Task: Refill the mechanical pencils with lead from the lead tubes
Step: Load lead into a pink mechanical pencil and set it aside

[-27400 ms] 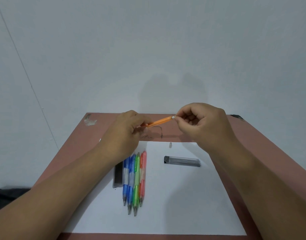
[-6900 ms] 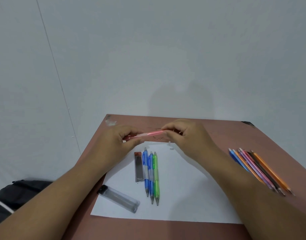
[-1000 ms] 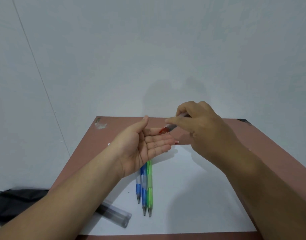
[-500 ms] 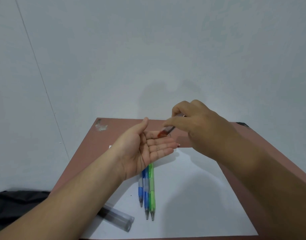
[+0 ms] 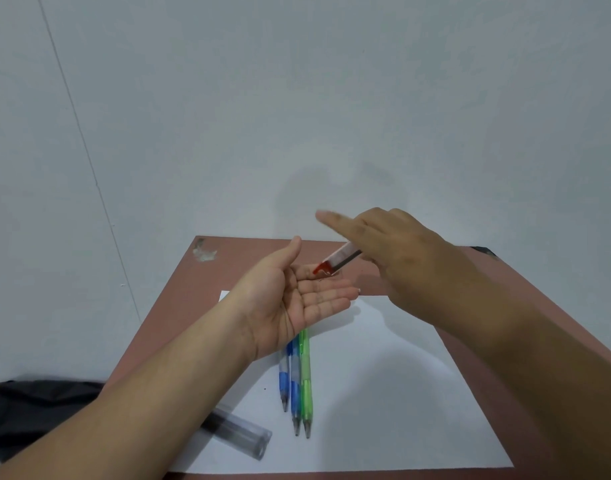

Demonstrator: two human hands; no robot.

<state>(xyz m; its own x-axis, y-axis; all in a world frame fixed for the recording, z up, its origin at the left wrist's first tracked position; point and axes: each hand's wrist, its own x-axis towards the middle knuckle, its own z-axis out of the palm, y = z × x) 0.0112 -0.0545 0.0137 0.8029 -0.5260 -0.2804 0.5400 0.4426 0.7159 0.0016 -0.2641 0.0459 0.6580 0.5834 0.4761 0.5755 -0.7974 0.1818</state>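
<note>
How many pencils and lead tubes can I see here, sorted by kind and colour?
Blue pencils: 2
Green pencil: 1
Lead tube with red end, held in the right hand: 1
Clear lead tube lying by the left forearm: 1
Total: 5

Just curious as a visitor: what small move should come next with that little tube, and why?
Probably a gentle tap or shake of the lead tube: the right hand holds it tilted, red end down, over the open left palm, index finger raised, and no lead is plainly visible there.
</note>
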